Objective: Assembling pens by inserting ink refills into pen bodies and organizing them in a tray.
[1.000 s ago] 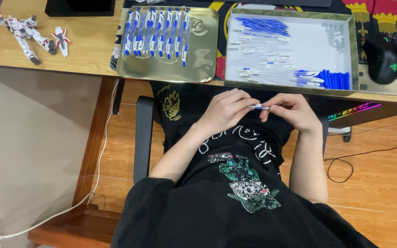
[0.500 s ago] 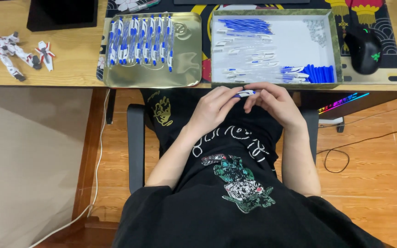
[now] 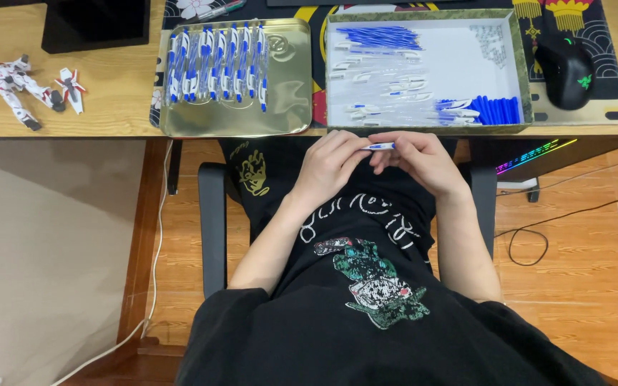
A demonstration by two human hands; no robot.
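The wooden desk (image 3: 109, 107) carries a white box (image 3: 459, 68) with loose pen parts and a gold tray (image 3: 291, 93) with a row of finished blue and white pens (image 3: 216, 68). Below the desk edge, over the lap, the left hand (image 3: 330, 168) and the right hand (image 3: 423, 161) both close their fingers on one small pen (image 3: 379, 146), white with a blue end. The fingers hide most of the pen.
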